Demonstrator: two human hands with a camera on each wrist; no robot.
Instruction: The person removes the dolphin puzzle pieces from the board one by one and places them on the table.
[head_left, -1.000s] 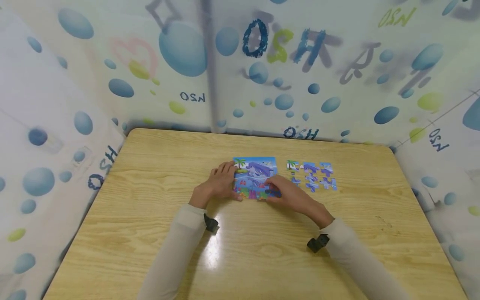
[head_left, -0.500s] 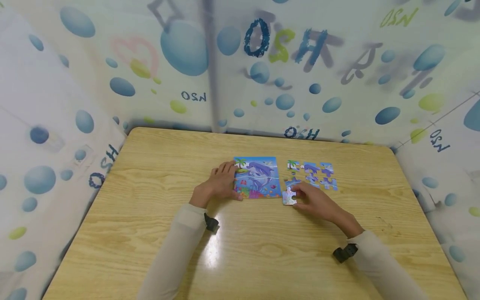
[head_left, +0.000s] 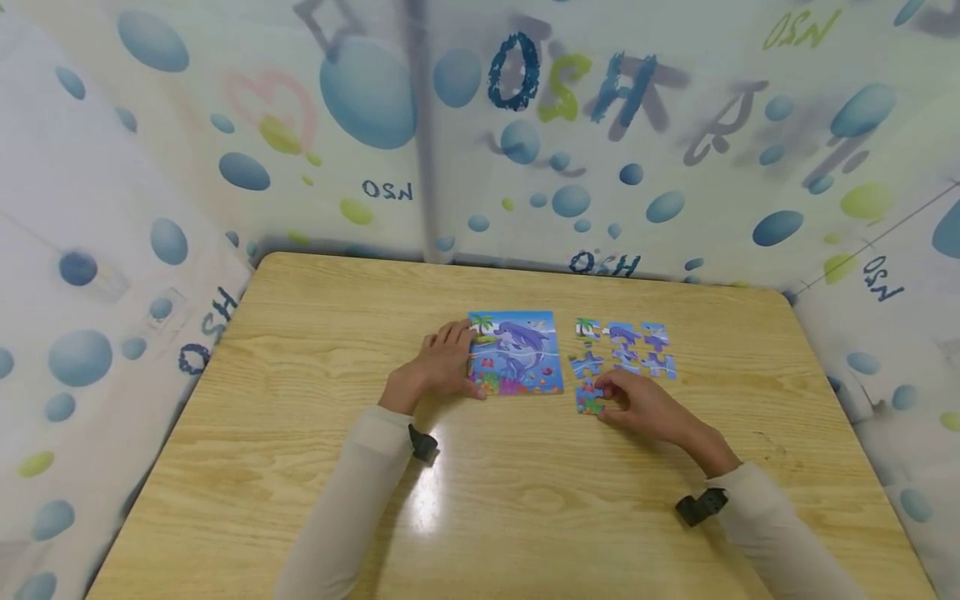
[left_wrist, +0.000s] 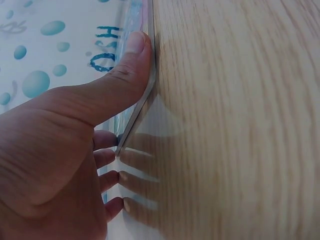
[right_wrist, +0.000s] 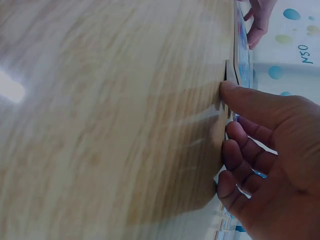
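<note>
The square dolphin puzzle (head_left: 542,379) lies flat on the table, with palm tree, sea and coral printed on it. My left hand (head_left: 444,362) rests at its left side, fingers spread along the edge, thumb at the front left corner. In the left wrist view that thumb (left_wrist: 136,55) touches the puzzle's edge. My right hand (head_left: 643,410) pinches a puzzle piece (head_left: 588,402) with green and orange coral colours, at the table surface right of the puzzle. Just behind it lie several loose puzzle pieces (head_left: 622,334) in rows. My right fingers partly cover the pinched piece.
A pale wooden table (head_left: 495,500) carries everything. Its far edge meets a wall (head_left: 660,125) printed with blue and green bubbles and letters. Side walls stand to the left and right. Each wrist wears a small black camera (head_left: 424,446).
My right hand has moved right, from the puzzle's front right corner to the front of the loose pieces, carrying the puzzle piece there. My left hand has stayed at the puzzle's left edge.
</note>
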